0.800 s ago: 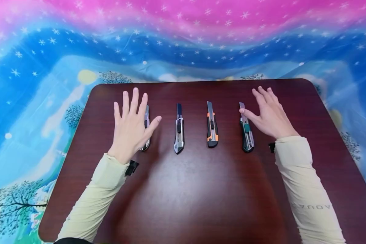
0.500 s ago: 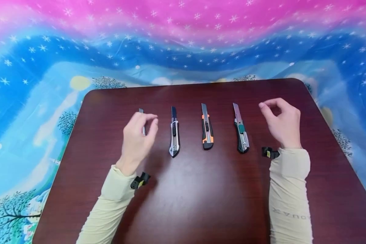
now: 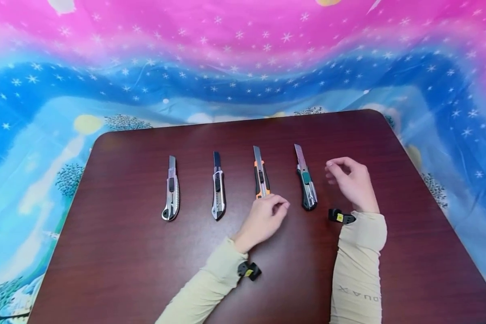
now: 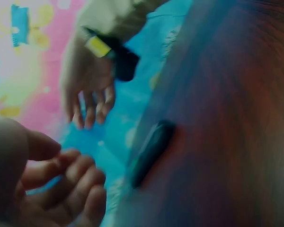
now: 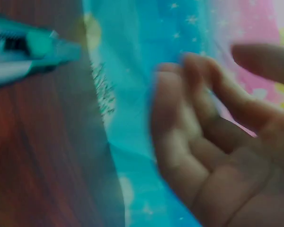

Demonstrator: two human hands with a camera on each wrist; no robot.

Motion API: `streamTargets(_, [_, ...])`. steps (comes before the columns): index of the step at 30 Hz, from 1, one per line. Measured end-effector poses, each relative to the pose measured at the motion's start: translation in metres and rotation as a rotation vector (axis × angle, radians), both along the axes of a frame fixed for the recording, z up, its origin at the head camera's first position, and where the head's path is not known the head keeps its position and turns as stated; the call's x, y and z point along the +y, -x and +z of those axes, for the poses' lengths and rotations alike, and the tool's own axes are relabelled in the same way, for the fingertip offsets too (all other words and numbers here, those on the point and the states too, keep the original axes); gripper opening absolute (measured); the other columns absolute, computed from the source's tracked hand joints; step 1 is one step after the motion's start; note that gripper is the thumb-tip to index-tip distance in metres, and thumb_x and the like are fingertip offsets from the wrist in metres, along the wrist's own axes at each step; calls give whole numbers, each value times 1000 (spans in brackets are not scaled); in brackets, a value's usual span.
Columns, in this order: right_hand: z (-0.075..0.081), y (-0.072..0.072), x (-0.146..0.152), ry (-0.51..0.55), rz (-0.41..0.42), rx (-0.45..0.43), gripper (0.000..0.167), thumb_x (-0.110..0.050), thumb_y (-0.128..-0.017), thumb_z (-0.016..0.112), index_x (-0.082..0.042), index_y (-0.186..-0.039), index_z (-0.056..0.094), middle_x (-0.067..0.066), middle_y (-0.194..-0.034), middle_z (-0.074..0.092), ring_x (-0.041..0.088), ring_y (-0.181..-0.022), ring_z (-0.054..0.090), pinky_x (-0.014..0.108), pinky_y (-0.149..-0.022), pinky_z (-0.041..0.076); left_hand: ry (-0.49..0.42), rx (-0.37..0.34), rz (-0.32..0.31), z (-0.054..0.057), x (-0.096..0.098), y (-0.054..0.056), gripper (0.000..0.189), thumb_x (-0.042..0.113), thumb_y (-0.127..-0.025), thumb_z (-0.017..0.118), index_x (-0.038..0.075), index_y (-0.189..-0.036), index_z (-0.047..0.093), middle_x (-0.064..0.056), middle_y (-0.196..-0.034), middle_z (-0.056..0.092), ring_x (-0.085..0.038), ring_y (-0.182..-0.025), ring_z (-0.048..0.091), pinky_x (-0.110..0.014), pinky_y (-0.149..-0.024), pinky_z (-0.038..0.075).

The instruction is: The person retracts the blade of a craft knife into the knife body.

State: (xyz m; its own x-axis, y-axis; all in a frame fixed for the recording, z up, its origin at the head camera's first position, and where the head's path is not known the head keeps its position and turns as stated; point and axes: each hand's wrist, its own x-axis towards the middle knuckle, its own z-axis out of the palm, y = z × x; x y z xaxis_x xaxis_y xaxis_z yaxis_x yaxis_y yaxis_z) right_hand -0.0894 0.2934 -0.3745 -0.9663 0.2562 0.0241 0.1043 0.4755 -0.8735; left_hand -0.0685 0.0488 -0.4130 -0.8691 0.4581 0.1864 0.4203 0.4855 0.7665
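Utility knives with extended blades lie in a row in the head view. From the left come a silver one (image 3: 172, 193), a silver-and-black one (image 3: 218, 189), an orange-and-black one (image 3: 261, 173) and a black one with a green slider (image 3: 306, 182). My left hand (image 3: 263, 220), fingers loosely bent and holding nothing, hides the near end of the orange-and-black knife. Touch between them cannot be told. To the right of the green-slider knife, my right hand (image 3: 354, 182) hovers with loosely curled fingers. The right wrist view shows nothing in its fingers (image 5: 180, 123).
The knives lie on a dark reddish-brown table (image 3: 133, 270) with rounded corners. Behind it hangs a pink and blue cloth (image 3: 210, 58) with snowflakes and trees. A small black device sits on each wrist, one by the left cuff (image 3: 249, 271), one by the right cuff (image 3: 341, 217).
My left hand has moved right and nearer, from over the silver knife to the orange-and-black one. Both hands went from spread fingers to loosely curled ones. The head view has shifted.
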Motion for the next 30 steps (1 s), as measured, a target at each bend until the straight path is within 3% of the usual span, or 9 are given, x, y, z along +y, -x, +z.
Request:
streamTargets(3, [-3,-1,3,-112,77,-76,38,-33,-99,52,-1,-116,63,13,-96,67,9,-75,65,20,-67,58,93,-2,38,-12,23,1,16,23,-93,60,13,-98,71,5,-85,63,-5,-76,56,-13,-67,47])
streamTargets(6, [-4,-1,6,-171,104,-133,45,-40,-99,49,-2,-120,61,22,-102,66,20,-79,67,21,-66,55,222,24,84,-21,44,3,23,32,-92,62,11,-101,68,2,-89,60,-10,-80,58,-19,-68,51])
streamTargets(10, [-4,-3,9,-205,124,-193,52,-46,-99,45,-3,-125,58,24,-107,66,36,-87,66,24,-67,52,362,78,134,-28,68,10,40,44,-91,62,6,-102,63,-5,-94,56,-17,-82,58,-27,-66,55])
streamTargets(17, [-7,-4,13,-243,147,-252,57,-50,-99,44,-3,-127,56,23,-110,65,32,-88,64,27,-69,51,512,117,211,-33,97,17,67,58,-85,63,-1,-116,59,-6,-96,53,-15,-78,57,-24,-57,55])
streamTargets(21, [-10,0,10,-260,172,-268,57,-50,-98,45,-3,-126,57,22,-110,65,30,-85,65,29,-70,52,538,103,235,-32,102,17,59,55,-85,65,1,-110,64,-6,-94,54,-16,-75,60,-27,-54,56])
streamTargets(25, [-13,5,5,-238,230,-281,55,-47,-99,46,-1,-126,56,24,-114,63,31,-85,67,36,-76,56,489,71,236,-30,104,17,43,45,-86,68,4,-101,66,-6,-91,53,-17,-70,62,-25,-50,54])
streamTargets(30, [-16,7,1,-216,282,-303,53,-43,-100,47,2,-128,54,25,-119,61,31,-85,68,43,-82,58,444,31,217,-29,104,19,36,39,-86,70,5,-98,64,-8,-93,51,-19,-68,64,-22,-53,55])
